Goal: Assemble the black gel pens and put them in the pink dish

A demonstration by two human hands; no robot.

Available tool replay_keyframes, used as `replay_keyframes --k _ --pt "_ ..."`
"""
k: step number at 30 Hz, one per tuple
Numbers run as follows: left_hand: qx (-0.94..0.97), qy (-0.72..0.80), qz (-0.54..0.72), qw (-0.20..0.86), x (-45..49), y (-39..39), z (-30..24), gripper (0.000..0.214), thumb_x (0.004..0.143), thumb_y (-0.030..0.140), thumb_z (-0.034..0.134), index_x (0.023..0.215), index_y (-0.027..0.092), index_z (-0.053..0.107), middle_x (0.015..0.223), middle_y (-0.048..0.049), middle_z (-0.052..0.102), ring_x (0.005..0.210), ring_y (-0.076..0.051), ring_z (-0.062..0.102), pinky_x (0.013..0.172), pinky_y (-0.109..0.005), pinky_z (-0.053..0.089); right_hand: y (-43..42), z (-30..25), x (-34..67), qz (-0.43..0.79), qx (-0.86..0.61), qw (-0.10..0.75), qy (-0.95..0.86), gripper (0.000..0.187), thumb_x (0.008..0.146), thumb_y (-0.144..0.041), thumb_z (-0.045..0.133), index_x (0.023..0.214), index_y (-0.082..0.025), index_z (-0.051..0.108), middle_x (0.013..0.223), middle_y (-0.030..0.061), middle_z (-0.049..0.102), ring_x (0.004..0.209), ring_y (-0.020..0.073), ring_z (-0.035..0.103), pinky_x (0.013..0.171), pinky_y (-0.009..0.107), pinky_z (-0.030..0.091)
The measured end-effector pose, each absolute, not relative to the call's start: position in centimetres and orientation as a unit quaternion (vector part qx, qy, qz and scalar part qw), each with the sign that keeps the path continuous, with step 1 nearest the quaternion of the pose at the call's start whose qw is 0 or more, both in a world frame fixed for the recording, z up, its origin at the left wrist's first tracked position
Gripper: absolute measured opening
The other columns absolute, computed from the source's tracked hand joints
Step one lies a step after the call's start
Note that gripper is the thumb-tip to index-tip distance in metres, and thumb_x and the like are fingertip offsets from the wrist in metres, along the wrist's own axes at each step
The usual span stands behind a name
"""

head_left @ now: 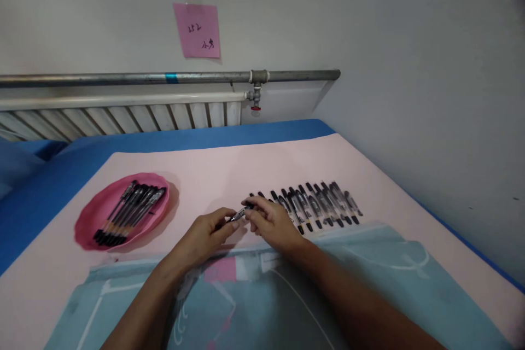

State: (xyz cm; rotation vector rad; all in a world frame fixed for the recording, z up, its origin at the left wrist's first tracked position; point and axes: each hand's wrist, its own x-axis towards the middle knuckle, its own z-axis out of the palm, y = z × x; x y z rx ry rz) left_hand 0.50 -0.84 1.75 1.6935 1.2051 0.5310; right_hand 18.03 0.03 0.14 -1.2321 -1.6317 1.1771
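Between my two hands, over the pink sheet, is a slim pen (238, 214) with a clear barrel and a dark end. My left hand (207, 232) pinches its lower left part between thumb and fingers. At the dark upper end, the fingers of my right hand (268, 219) are closed on the same pen. Right beside my right hand lies a row of pens (314, 205) with black caps and clear barrels, partly hidden behind that hand. To the left, a pink scalloped tray (88, 224) holds a bundle of similar black-capped pens (133, 210).
A pink sheet (205, 169) covers the surface over blue cloth (229, 135). Light blue patterned fabric (369, 268) lies at the near edge under my forearms. Behind are a radiator (156, 115), a metal pipe (123, 79) with a valve (256, 98), and a pink note (199, 33).
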Motion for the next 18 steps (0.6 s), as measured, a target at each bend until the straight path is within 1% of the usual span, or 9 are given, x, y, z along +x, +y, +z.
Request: replay_keyframes --k 2,4,7,12,15,18 --pt "0.684 0.492 0.215 0.494 0.58 -0.88 1.78 0.035 0.08 0.045 0.044 0.099 0.018 0.058 0.067 0.003 0.051 0.055 -0.009 0.039 0.05 -0.019 0.033 -0.01 -0.15 18.06 0.423 -0.479 0.368 -0.675 0.022 0.08 -0.023 0.047 0.099 -0.017 0.057 0.059 -0.002 0.053 0.054 0.01 0.052 0.051 0.021 0.041" --pt "0.684 0.489 0.217 0.496 0.6 -0.89 1.73 0.034 0.081 0.043 0.044 0.099 0.019 0.058 0.071 0.0017 0.055 0.058 -0.01 0.042 0.052 -0.02 0.036 -0.1 -0.26 18.1 0.396 -0.467 0.352 -0.708 0.022 0.081 -0.024 0.046 0.1 -0.018 0.057 0.062 -0.0008 0.056 0.058 0.0109 0.053 0.054 0.022 0.041" --pt "0.703 0.488 0.215 0.47 0.52 -0.88 1.6 0.031 0.081 0.039 0.043 0.099 0.019 0.059 0.074 0.0004 0.059 0.06 -0.011 0.046 0.056 -0.021 0.038 -0.3 -0.11 18.12 0.377 -0.444 0.326 -0.745 0.023 0.084 -0.023 0.042 0.101 -0.018 0.056 0.067 0.0004 0.058 0.063 0.012 0.055 0.058 0.023 0.041" --pt "0.708 0.489 0.219 0.461 0.44 -0.8 1.34 0.031 0.081 0.04 0.043 0.095 0.019 0.061 0.08 -0.0009 0.063 0.064 -0.013 0.051 0.06 -0.022 0.04 -0.52 0.23 18.13 0.35 -0.432 0.306 -0.773 0.024 0.085 -0.02 0.039 0.103 -0.018 0.055 0.07 0.0012 0.058 0.066 0.0128 0.055 0.062 0.024 0.041" --pt "0.704 0.488 0.223 0.465 0.43 -0.78 1.25 0.031 0.081 0.041 0.043 0.094 0.019 0.061 0.078 -0.0008 0.063 0.066 -0.013 0.052 0.061 -0.023 0.041 -0.56 0.33 18.12 0.342 -0.431 0.297 -0.78 0.024 0.086 -0.021 0.038 0.103 -0.017 0.055 0.072 0.0016 0.058 0.065 0.0126 0.055 0.062 0.024 0.04" --pt "0.714 0.489 0.218 0.452 0.37 -0.81 1.31 0.031 0.081 0.041 0.043 0.094 0.019 0.061 0.074 0.0002 0.062 0.063 -0.012 0.05 0.06 -0.022 0.039 -0.58 0.4 18.09 0.341 -0.433 0.291 -0.782 0.024 0.086 -0.021 0.038 0.102 -0.017 0.055 0.07 0.0012 0.058 0.064 0.0125 0.054 0.062 0.024 0.04"
